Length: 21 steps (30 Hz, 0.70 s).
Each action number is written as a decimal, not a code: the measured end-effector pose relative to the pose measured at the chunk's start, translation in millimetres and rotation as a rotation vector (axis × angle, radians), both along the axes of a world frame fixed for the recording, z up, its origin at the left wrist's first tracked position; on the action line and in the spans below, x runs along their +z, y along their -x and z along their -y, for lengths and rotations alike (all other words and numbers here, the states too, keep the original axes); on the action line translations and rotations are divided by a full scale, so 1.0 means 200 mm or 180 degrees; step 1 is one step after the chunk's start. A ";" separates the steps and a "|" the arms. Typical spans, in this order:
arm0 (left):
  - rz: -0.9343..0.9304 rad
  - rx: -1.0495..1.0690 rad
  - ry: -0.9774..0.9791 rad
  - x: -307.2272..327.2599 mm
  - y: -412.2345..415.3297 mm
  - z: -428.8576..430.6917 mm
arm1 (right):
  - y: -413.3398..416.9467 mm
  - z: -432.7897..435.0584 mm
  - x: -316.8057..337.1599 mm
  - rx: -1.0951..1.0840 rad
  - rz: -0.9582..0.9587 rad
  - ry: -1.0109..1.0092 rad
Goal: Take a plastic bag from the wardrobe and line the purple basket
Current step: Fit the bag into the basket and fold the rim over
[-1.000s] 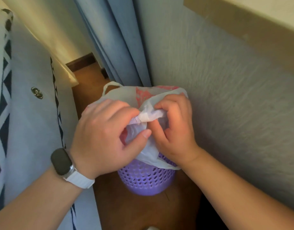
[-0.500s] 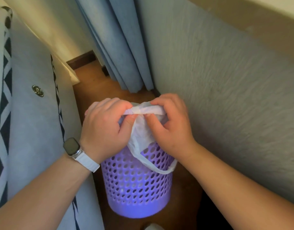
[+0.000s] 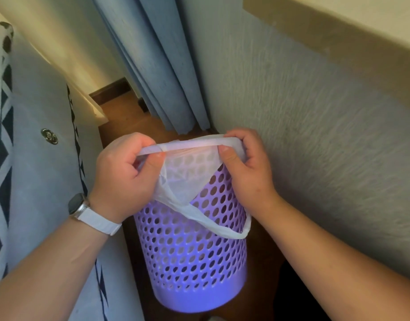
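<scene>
Seen from above, a person's left hand [image 3: 125, 179] and right hand [image 3: 248, 172] pinch a white plastic bag [image 3: 187, 172] stretched across the near rim of a purple perforated basket [image 3: 190, 258]. One bag handle droops down the basket's side. The basket stands on a wooden floor [image 3: 127, 117], between a grey patterned bed [image 3: 37, 158] and a wall [image 3: 315, 135].

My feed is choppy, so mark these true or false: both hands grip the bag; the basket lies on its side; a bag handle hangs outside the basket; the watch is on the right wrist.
1. Both hands grip the plastic bag: true; left hand and right hand stretch its edge.
2. The purple basket lies on its side: false; it stands upright.
3. A bag handle hangs outside the basket: true.
4. The watch is on the right wrist: false; left wrist.
</scene>
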<state>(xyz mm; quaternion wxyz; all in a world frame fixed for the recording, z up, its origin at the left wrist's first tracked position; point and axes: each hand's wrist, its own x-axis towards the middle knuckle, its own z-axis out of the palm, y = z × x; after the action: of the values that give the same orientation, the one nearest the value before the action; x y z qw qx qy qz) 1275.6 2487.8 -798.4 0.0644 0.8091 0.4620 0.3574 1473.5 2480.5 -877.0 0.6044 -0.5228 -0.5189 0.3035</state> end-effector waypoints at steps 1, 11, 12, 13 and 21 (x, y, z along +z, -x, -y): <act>0.0018 -0.0012 0.0021 -0.01 0.00 0.00 | 0.00 0.00 0.00 -0.0031 0.0067 -0.0017; -0.0939 0.0214 -0.0363 0.01 -0.09 0.08 | 0.05 0.02 0.03 -0.0318 0.1121 -0.0511; -0.1026 0.0246 -0.0380 0.00 -0.12 0.10 | 0.07 0.03 0.03 -0.0288 0.1167 -0.0541; -0.1102 0.0277 -0.0370 -0.01 -0.14 0.11 | 0.08 0.03 0.04 -0.0258 0.1180 -0.0560; -0.0849 0.0249 -0.0183 -0.03 -0.09 0.04 | 0.13 0.05 0.05 0.0040 0.1190 -0.0543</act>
<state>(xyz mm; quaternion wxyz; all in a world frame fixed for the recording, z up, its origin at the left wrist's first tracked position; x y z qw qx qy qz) 1293.3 2480.1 -804.8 -0.0348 0.8323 0.4872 0.2620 1447.6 2471.3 -866.6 0.5378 -0.5136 -0.6492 0.1599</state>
